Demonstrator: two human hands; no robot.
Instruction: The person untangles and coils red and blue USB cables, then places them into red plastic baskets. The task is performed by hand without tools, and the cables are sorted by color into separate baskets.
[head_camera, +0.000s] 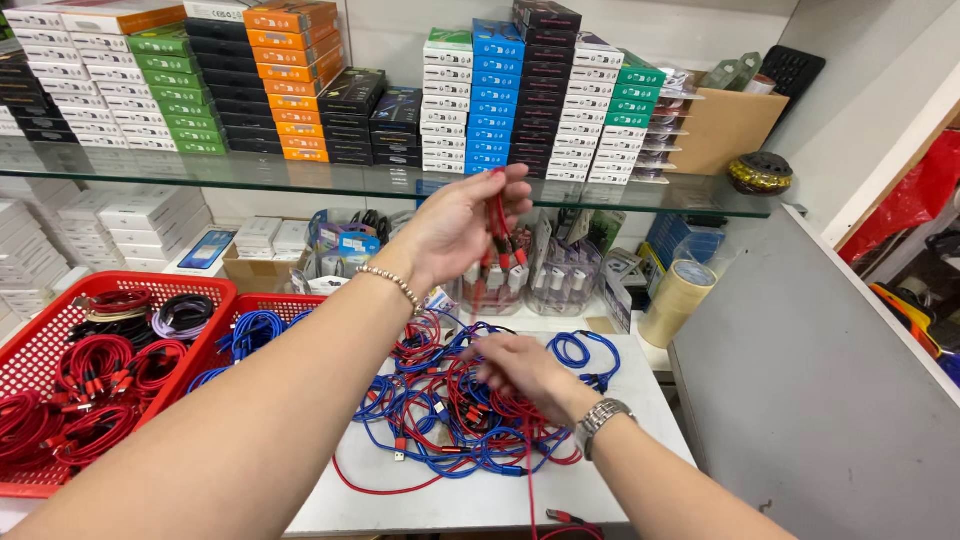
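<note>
Above the tangled cable pile (470, 410), the left hand (455, 225) pinches a red cable (497, 215) shut near its plugs; the right hand (520, 370), fingers loosely curled, rests on the pile; best to draw upward slowly, freeing loops.

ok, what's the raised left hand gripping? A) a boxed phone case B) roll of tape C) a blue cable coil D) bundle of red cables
D: the left hand is raised and closed around red cables that hang down toward the tangled pile on the table.
</note>
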